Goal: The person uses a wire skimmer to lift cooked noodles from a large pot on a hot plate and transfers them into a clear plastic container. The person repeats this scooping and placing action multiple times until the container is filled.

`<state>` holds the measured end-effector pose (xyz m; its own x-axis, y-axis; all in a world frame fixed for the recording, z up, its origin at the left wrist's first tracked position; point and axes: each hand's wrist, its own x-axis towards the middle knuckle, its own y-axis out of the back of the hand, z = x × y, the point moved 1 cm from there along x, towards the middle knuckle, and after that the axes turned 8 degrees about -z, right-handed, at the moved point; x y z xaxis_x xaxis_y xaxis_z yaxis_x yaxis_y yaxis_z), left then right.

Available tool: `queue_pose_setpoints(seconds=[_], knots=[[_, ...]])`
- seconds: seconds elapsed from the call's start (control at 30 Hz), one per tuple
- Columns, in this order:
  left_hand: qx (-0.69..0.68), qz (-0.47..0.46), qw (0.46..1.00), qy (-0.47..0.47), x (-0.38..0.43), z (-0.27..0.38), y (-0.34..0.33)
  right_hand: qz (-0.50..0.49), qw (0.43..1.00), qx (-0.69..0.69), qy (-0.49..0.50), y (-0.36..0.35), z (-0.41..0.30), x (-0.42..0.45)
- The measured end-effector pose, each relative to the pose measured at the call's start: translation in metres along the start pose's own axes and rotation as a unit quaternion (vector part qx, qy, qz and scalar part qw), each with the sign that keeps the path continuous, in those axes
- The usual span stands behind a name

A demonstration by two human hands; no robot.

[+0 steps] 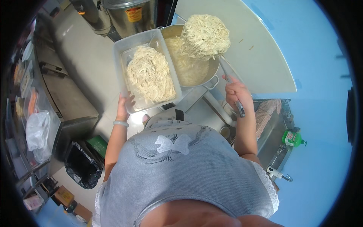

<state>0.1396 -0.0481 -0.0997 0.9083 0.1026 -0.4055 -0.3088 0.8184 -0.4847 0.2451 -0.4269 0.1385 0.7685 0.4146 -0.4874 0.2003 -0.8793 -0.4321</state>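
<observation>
My left hand (122, 106) grips the near left corner of a translucent plastic tub (118, 61), which is tilted. A mound of pale shredded food (151, 75) lies in it; its exact kind cannot be told. My right hand (238, 93) is closed around the metal handle of a skimmer (225, 66). Heaped on the skimmer is more of the same shredded food (206, 35), hiding its bowl. It is held above the right side of a metal pot (214, 72). Cloudy liquid (192, 75) with shreds fills part of the pot, and the tub overlaps its left rim.
A pale tabletop (261, 68) lies right of the pot. Behind the tub stands a lidded steel drum (129, 25). At right is a sink (268, 150) with a green pump bottle (293, 138). A steel counter (71, 96) and black-lined bin (83, 167) stand left.
</observation>
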Motion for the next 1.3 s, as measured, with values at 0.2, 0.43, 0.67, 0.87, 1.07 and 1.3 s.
queue_pose_setpoints(seconds=[0.2,0.43,0.67,0.87,1.07,1.3], knots=[[-0.011,-0.002,1.000,-0.001,0.004,-0.004,0.006,-0.035,0.999,0.020,0.026,0.000,-0.016,-0.012],[0.003,-0.007,1.000,0.000,0.002,0.001,0.000,-0.041,0.998,-0.007,0.041,-0.007,-0.029,-0.021],[0.013,0.000,1.000,0.007,0.002,-0.001,0.000,-0.040,0.998,-0.011,0.047,-0.008,-0.036,-0.021],[0.015,0.000,1.000,0.009,-0.001,0.003,-0.005,-0.048,0.998,-0.008,0.047,-0.008,-0.038,-0.018],[-0.004,-0.001,1.000,0.006,-0.001,0.005,-0.006,-0.048,0.998,-0.006,0.048,-0.011,-0.040,-0.018],[0.027,-0.004,1.000,0.014,0.002,0.001,-0.001,-0.049,0.997,-0.003,0.055,-0.018,-0.041,-0.018]])
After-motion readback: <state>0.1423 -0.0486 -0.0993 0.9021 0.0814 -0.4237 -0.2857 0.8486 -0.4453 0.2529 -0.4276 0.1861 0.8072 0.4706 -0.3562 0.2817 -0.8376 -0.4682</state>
